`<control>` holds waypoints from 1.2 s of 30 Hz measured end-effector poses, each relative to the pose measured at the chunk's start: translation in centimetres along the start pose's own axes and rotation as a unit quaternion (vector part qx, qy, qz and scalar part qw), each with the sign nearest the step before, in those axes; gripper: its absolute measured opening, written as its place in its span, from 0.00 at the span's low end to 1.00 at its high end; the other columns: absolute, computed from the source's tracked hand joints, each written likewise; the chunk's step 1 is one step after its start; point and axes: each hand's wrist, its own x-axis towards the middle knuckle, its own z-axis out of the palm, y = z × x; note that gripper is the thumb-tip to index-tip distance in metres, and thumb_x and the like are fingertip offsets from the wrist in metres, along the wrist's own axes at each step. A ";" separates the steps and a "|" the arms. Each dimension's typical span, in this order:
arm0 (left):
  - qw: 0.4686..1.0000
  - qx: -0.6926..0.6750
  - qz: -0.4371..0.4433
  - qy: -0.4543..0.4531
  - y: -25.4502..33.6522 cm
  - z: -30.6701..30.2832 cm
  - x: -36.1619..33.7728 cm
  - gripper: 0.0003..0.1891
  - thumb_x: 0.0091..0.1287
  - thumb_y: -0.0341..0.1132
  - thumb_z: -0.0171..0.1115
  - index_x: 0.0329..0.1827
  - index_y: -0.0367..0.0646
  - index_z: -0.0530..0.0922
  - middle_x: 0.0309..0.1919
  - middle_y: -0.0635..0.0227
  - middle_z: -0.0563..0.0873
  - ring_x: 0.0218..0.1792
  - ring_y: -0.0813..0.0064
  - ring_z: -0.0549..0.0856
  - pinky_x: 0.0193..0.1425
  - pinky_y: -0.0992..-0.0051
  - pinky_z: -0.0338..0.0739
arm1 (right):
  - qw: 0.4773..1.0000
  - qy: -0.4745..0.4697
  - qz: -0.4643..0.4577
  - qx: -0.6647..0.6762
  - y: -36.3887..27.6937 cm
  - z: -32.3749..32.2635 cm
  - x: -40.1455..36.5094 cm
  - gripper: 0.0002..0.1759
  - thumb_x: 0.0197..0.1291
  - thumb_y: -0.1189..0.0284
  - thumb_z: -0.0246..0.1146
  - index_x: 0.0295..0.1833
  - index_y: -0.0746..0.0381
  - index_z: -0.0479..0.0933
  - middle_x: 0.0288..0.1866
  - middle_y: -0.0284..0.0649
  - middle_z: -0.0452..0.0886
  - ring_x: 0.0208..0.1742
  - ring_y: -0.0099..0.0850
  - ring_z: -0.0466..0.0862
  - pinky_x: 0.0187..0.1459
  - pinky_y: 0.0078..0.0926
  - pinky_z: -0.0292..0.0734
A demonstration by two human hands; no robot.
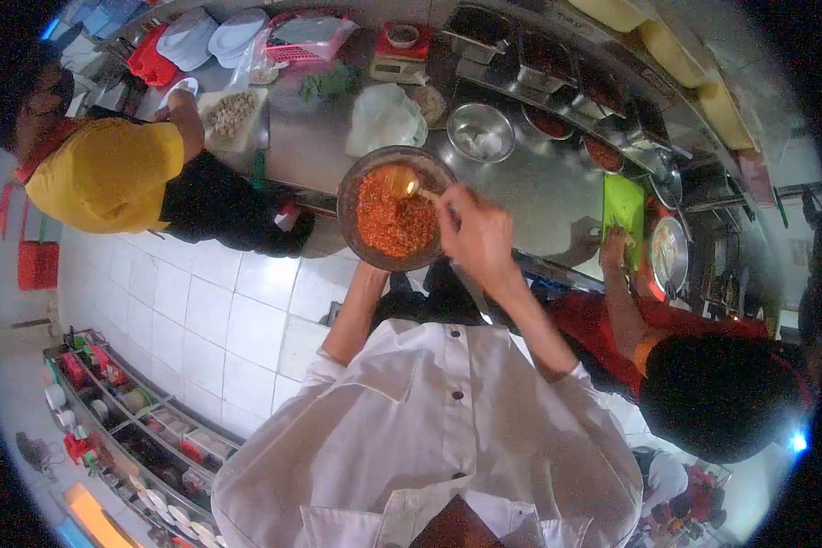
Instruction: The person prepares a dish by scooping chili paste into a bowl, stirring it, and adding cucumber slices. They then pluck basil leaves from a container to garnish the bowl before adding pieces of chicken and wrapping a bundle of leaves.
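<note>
A dark-rimmed bowl (349, 239) is held up in front of me, with a red-orange, crumbly or chopped mixture (395, 224) inside. My left hand (371, 276) supports it from below; most of that hand is hidden under the bowl. In my right hand (475, 233), fingers closed, is the handle of a shiny gold-coloured spoon (402, 183), whose head rests in the mixture. Just beyond the bowl on the steel counter lies a crumpled clear plastic bag (384, 119). A steel mixing bowl (479, 119) with something whitish inside stands to its right.
At left, a person in a yellow top (110, 173) works by a board with chopped pieces (231, 119). At right, another person's hand (617, 242) is over a green cutting board (623, 201). A scale (400, 68) and greens (329, 82) sit on the counter (297, 137).
</note>
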 end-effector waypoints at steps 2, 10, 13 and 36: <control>1.000 0.007 0.006 0.001 0.2 0.1 0.2 0.31 0.76 0.57 0.42 0.75 0.49 0.62 0.72 0.58 0.69 0.70 0.55 0.70 0.74 0.51 0.67 | 0.996 0.079 -0.004 0.043 0.8 -0.5 1.4 0.05 0.59 0.73 0.63 0.36 0.60 0.73 0.25 0.48 0.81 0.26 0.47 0.84 0.26 0.43 0.77; 0.999 0.027 0.040 0.020 1.1 -0.9 -1.0 0.31 0.76 0.58 0.42 0.75 0.49 0.63 0.72 0.57 0.69 0.70 0.55 0.71 0.73 0.50 0.68 | 0.996 -0.008 0.021 0.082 -1.2 -0.5 -1.3 0.06 0.57 0.74 0.64 0.35 0.59 0.73 0.27 0.47 0.82 0.28 0.46 0.85 0.31 0.42 0.78; 0.998 0.033 0.044 0.024 1.0 -0.9 -1.3 0.32 0.76 0.58 0.42 0.75 0.48 0.63 0.72 0.57 0.69 0.70 0.54 0.71 0.73 0.50 0.69 | 0.990 -0.040 -0.070 0.117 -1.9 0.1 -2.2 0.05 0.58 0.73 0.65 0.35 0.58 0.75 0.22 0.44 0.81 0.26 0.44 0.85 0.28 0.39 0.77; 0.996 0.057 0.053 0.039 1.3 -0.2 -0.9 0.28 0.78 0.53 0.41 0.75 0.48 0.63 0.70 0.59 0.72 0.68 0.59 0.74 0.70 0.53 0.73 | 0.999 0.029 -0.016 -0.011 0.7 1.9 1.1 0.05 0.59 0.70 0.64 0.37 0.55 0.74 0.23 0.44 0.81 0.25 0.46 0.84 0.25 0.45 0.76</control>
